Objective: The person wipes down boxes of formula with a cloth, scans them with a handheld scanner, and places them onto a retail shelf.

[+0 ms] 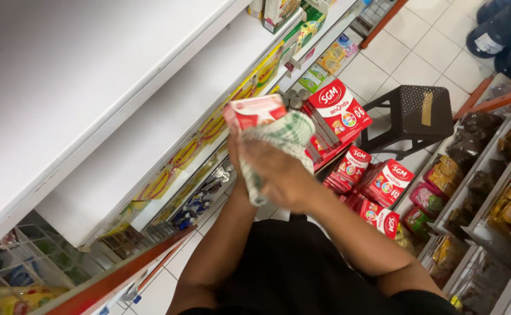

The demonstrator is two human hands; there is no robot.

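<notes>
Between two shop shelf runs, mid-aisle, seen from above.

- Red-and-white carton (254, 111): held up in front of the person's chest, tilted, its upper end toward the white shelf (150, 111) at left.
- Green-and-white checked cloth (278, 140): lies over the carton's lower right part and hangs down past the wrists.
- Right hand (278, 172): pressed on the cloth, fingers closed over it, against the carton.
- Left hand (234, 146): mostly hidden behind carton and cloth; it comes up from below and seems to support the carton, but I cannot tell how its fingers sit.
- Just beyond the hands: a stack of red boxes (340, 108) with white panels; a few small grey cans (295, 98) beside it.
- Lower right of the hands: more red packs (386, 181), lying tilted against each other.
- White shelf at left: bare top boards, yellow price strips (214, 125) along the front edges.
- Floor: pale tiles (378, 64); a dark plastic stool (410, 114) stands on them, well apart from the hands.
- Right edge: shelving with brown bagged goods (477, 146).
- Bottom left: wire basket (22, 262) with yellow packets.
</notes>
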